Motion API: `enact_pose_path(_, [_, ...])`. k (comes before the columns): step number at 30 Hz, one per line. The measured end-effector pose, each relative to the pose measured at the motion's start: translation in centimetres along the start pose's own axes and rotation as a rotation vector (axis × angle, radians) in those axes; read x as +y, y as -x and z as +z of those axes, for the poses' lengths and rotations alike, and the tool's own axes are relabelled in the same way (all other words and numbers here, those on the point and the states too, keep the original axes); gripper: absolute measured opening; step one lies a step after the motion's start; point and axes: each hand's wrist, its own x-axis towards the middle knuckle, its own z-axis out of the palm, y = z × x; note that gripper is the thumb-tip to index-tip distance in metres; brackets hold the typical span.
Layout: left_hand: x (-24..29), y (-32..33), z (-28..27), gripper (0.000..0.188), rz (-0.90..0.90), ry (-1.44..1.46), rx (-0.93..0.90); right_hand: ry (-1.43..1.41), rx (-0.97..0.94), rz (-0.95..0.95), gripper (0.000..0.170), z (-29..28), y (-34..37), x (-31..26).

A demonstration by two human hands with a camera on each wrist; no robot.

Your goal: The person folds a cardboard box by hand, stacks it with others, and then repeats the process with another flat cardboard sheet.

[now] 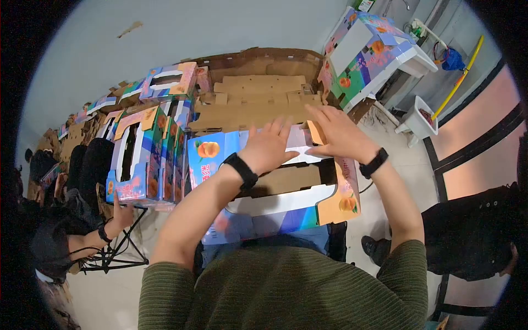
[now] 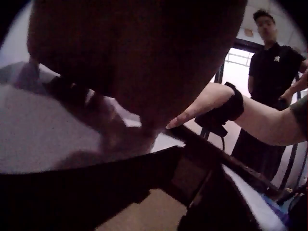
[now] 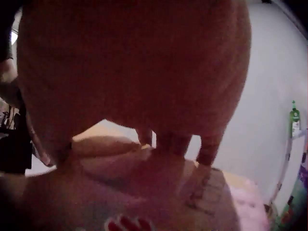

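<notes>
A printed cardboard box (image 1: pixel 264 223) with a large cut-out in its top lies before the person in the head view. The left hand (image 1: pixel 268 144), fingers spread and fairly straight, rests on the box's far edge. The right hand (image 1: pixel 341 135) lies at the far right corner, beside a raised orange flap (image 1: pixel 315 133), its fingers extended. The thumbs point toward each other near the cut-out's far rim. In the left wrist view the left hand (image 2: pixel 134 57) is dark over a pale panel; in the right wrist view the right hand (image 3: pixel 139 72) has fingertips down on the box.
Folded printed boxes (image 1: pixel 135 159) stand in rows at the left, near another person's hand (image 1: pixel 122 214). A large brown carton (image 1: pixel 253 66) lies behind the box. More printed boxes (image 1: pixel 363 60) stand at the upper right. A person in black (image 1: pixel 467 236) is at the right.
</notes>
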Motion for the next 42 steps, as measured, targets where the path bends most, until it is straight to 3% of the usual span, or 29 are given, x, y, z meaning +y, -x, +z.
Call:
enact_pose_path(1, [0.1,1.2,-0.4,0.09,0.046,-0.045,0.079,-0.001,-0.036,0.046,0.085,-1.4,0.5,-1.3])
enact_pose_path(2, [0.4,2.6,-0.8,0.091,0.091,-0.09,0.159,0.021,-0.014,0.028,0.081,-2.6,1.1,-2.4])
enact_pose_path(4, [2.5,6.1,-4.6,0.089,0.174,-0.132,0.13,0.066,0.028,-0.008,0.073,-4.3,2.6,-4.3])
enact_pose_path(5, [3.6,7.9,-5.6,0.089,0.202,-0.131,0.105,0.026,0.031,-0.02,0.058,-4.7,3.7,-5.3])
enact_pose_path(8, [6.7,12.5,-6.2,0.091,0.259,-0.032,-0.087,-0.19,-0.068,-0.072,0.036,-4.4,7.0,-9.5])
enact_pose_path(11, [8.1,14.8,-2.8,0.093,0.286,0.04,-0.146,-0.205,-0.214,-0.168,0.035,-2.9,9.0,-11.5])
enact_pose_path(17, [7.9,14.2,2.3,0.093,0.294,-0.121,0.05,-0.156,-0.385,-0.239,0.034,-0.7,8.8,-11.7])
enact_pose_path(19, [8.1,14.2,2.7,0.093,0.275,-0.102,0.06,-0.136,-0.48,-0.228,0.036,-0.7,8.8,-11.8])
enact_pose_path(22, [8.0,14.3,3.1,0.091,0.27,-0.084,0.057,-0.058,-0.468,-0.284,0.038,-0.7,9.5,-11.7])
enact_pose_path(25, [7.8,14.2,3.2,0.091,0.269,-0.079,0.059,-0.026,-0.525,-0.308,0.031,-1.6,9.3,-11.7])
enact_pose_path(29, [7.6,13.9,3.1,0.092,0.273,-0.091,0.056,-0.083,-0.495,-0.182,0.03,-7.6,10.1,-11.1])
enact_pose_path(32, [7.5,13.9,3.0,0.094,0.288,-0.093,0.084,-0.066,-0.246,-0.088,0.028,-9.6,12.0,-10.7])
enact_pose_path(36, [6.9,13.2,2.6,0.097,0.296,-0.128,0.148,0.104,-0.058,0.198,0.026,-11.6,16.4,-8.3])
enact_pose_path(39, [5.9,10.6,1.8,0.099,0.272,-0.116,0.071,0.048,0.102,0.456,0.026,-11.4,19.5,-4.0])
enact_pose_path(42, [5.4,9.1,1.2,0.098,0.293,-0.154,0.074,-0.252,0.236,0.667,0.022,-8.8,21.5,-0.1])
